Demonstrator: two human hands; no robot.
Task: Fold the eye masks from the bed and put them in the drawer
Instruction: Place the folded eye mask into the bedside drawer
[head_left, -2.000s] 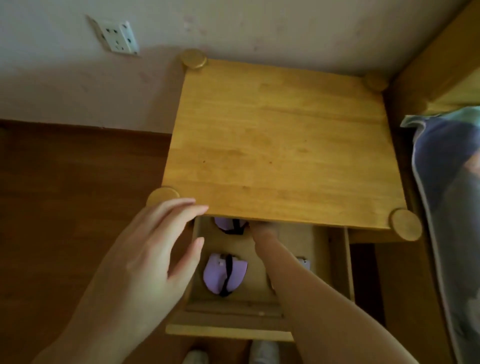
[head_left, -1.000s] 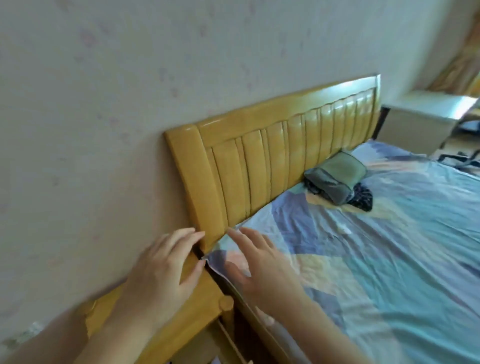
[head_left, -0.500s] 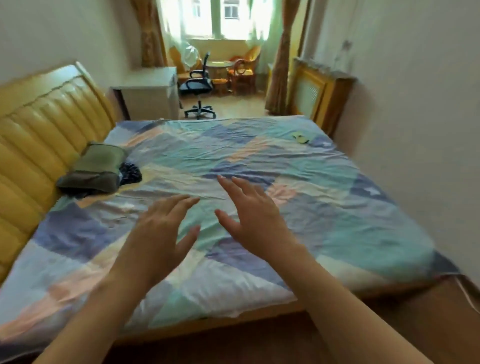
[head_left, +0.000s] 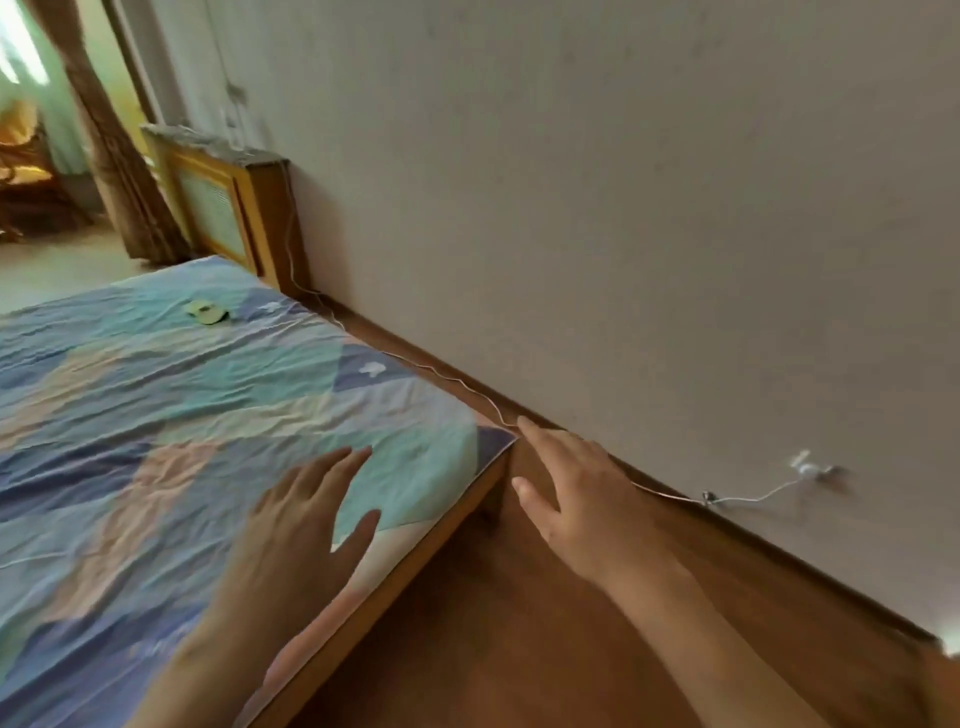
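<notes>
A pale yellow-green eye mask (head_left: 206, 312) lies on the far corner of the bed (head_left: 156, 415), which has a patchwork sheet in blue, teal and peach. My left hand (head_left: 306, 525) hovers over the near corner of the bed with its fingers spread and nothing in it. Over the wooden floor beside the bed's foot corner, my right hand (head_left: 576, 488) is held out, also open and holding nothing. The drawer is out of view.
A grey wall (head_left: 623, 208) runs along the right, with a narrow strip of wooden floor (head_left: 519, 623) between it and the bed. A thin white cable (head_left: 457, 382) trails along the skirting. A wooden radiator cover (head_left: 228, 208) and a brown curtain (head_left: 114, 156) stand at the far end.
The view has swung from the nightstand drawer, across the headboard and the bed, to the bed's foot corner by the wall. Both hands left the drawer and stay open.
</notes>
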